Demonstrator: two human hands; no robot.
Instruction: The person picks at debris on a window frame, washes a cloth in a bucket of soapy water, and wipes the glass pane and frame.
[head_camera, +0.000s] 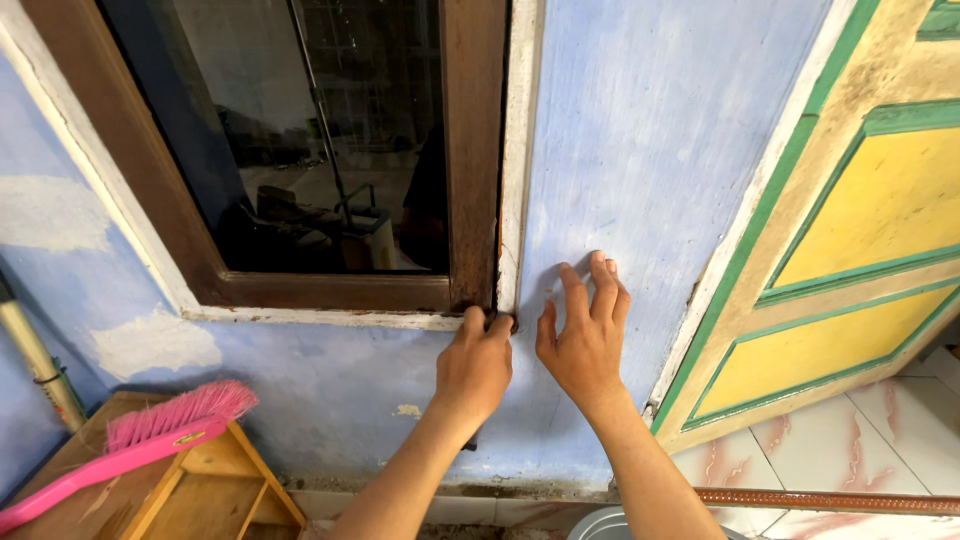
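Hands | left (474, 362) pinching brown window frame (472, 150) corner | right (583, 335) flat, rough blue wall (640, 130)

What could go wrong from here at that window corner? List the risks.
1. The left hand pinches something small and dark at the lower corner of the brown window frame; fingertips could get nicked or jammed in the gap beside the white trim.
2. The right hand presses flat on the blue wall, whose paint is patchy; flakes may come off.
3. A slip could knock a hand into the glass pane.
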